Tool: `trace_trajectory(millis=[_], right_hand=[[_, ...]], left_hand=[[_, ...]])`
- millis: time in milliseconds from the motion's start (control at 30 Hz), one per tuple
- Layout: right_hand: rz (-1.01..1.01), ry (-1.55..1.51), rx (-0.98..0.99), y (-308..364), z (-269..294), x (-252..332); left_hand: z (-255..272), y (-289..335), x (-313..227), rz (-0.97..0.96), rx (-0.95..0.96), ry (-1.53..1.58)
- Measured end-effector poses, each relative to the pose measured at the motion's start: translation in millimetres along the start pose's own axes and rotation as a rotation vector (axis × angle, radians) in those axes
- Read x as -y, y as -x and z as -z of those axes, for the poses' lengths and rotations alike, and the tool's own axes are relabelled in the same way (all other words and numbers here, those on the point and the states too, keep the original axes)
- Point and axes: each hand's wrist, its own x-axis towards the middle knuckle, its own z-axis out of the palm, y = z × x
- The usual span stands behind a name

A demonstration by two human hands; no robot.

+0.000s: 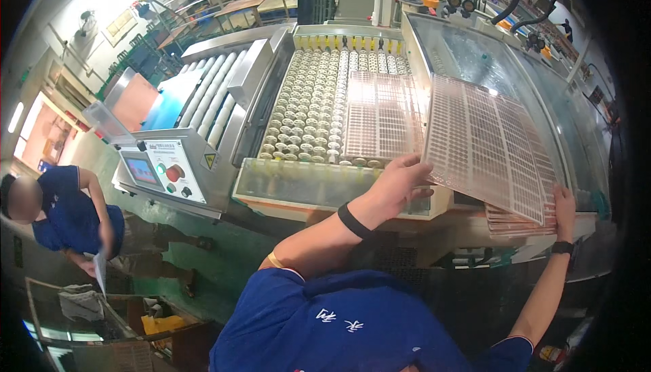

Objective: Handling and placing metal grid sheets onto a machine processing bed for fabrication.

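A copper-coloured circuit panel (485, 145), marked with a grid of pale rectangles, is tilted over a stack of similar panels (510, 228) at the right. My left hand (401, 183) pinches this upper panel at its near left corner. Along the stack's right edge, my right hand (564, 210) is closed at the panels' side; part of its fingers is hidden, so which sheets it grips is unclear. Another gridded panel (381, 118) lies flat on the white roller-wheel conveyor (302, 111), just left of the tilted one.
A control box (163, 172) with screen and buttons stands left of the conveyor, below a roller section (217, 90). A low clear wall (325, 185) borders the conveyor's near side. Glass-covered machinery (488, 53) extends right. Another person (81, 206) holding a sheet stands far left.
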Motion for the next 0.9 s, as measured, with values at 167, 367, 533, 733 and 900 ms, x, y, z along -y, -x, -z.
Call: trace_trajectory(millis=[167,367,533,733,900], right_hand=[[-0.053,-0.022,0.117,13.6,1.3,56.9],[0.031,0.028,-0.032,27.0,0.4,63.7],[0.030,0.137,0.013,23.5,4.0,66.8],[0.081,0.174,-0.079,24.6,-0.2,67.4],[0.049,0.149,-0.057,27.1,1.2,71.4]], left_hand=[[18.4,-7.8,-1.0,-0.113,0.000,0.075],[68.4,9.4,-58.4,-0.289,-0.219,-0.015],[158.8,20.8,-119.4,-0.436,-0.489,-0.137],[272.7,20.7,-173.2,-0.570,-0.582,-0.310],[342.0,5.8,-185.2,-0.553,-0.784,-0.427]])
